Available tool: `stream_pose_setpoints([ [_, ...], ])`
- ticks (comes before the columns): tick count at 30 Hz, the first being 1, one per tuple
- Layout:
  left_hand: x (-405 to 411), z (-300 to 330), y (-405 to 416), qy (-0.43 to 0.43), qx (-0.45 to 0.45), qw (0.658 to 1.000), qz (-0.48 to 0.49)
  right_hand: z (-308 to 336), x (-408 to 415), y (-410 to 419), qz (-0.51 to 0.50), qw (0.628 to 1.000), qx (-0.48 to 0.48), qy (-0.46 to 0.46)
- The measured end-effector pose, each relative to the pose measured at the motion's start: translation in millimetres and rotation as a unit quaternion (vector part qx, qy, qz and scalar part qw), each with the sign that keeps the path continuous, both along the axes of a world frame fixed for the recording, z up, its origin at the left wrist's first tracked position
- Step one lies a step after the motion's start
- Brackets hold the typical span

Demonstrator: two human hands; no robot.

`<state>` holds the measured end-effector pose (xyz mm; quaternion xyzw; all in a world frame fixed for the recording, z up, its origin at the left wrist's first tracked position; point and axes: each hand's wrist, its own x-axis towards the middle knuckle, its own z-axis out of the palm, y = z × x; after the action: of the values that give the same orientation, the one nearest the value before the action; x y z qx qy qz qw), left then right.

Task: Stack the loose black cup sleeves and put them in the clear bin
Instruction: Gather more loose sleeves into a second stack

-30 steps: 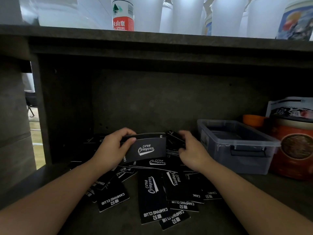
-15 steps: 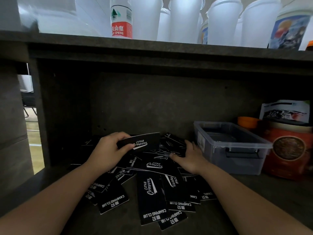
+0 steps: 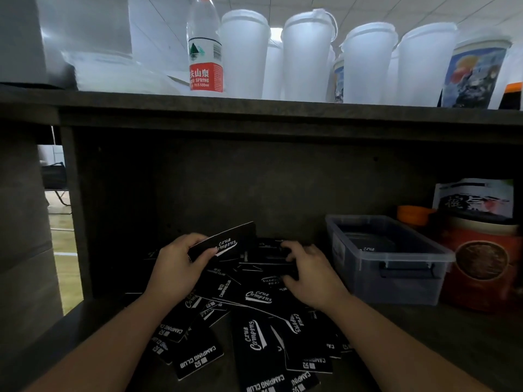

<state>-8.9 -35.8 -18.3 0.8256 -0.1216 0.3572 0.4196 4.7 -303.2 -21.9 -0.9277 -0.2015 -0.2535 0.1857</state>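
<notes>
Now, head view: the left hand (image 3: pixel 176 267) has its grip pinched on a small stack of black sleeves (image 3: pixel 226 243), raised just above the loose pile of sleeves (image 3: pixel 254 335) on the shelf (image 3: pixel 424 349). Right hand (image 3: pixel 308 274) curls into the pile's far side, grip closing on a sleeve there. Beside it on the right sits the clear bin (image 3: pixel 396 267).

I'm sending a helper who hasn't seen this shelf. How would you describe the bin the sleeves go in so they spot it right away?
Look at the lower shelf under the row of white cups. Right of the pile of black sleeves sits the clear bin, beside a red canister. It is the only see-through, open-topped box there, with a dark handle on its front.
</notes>
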Motion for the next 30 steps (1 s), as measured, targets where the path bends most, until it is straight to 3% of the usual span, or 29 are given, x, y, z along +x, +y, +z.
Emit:
stream_pose_setpoints([
  [3,1.3,0.6,0.0,-0.006,-0.012,1.0,0.01,1.0,-3.4,7.2,0.046,0.998,-0.023,-0.028],
  [8,2.7,-0.1,-0.9,0.0,-0.01,1.0,0.013,-0.3,-2.7,-3.2,0.026,0.992,-0.003,0.12],
  [17,4.3,0.9,0.5,0.008,-0.024,1.0,0.018,14.3,-3.8,-18.2,-0.001,0.997,0.07,-0.009],
  [22,1.0,2.7,-4.6,0.018,-0.048,0.998,-0.023,16.4,-8.8,-13.8,0.058,0.993,0.099,0.008],
  [30,-8.3,-2.6,-20.2,0.081,0.064,0.982,-0.16,2.9,-9.7,8.0,0.027,0.997,0.075,0.012],
])
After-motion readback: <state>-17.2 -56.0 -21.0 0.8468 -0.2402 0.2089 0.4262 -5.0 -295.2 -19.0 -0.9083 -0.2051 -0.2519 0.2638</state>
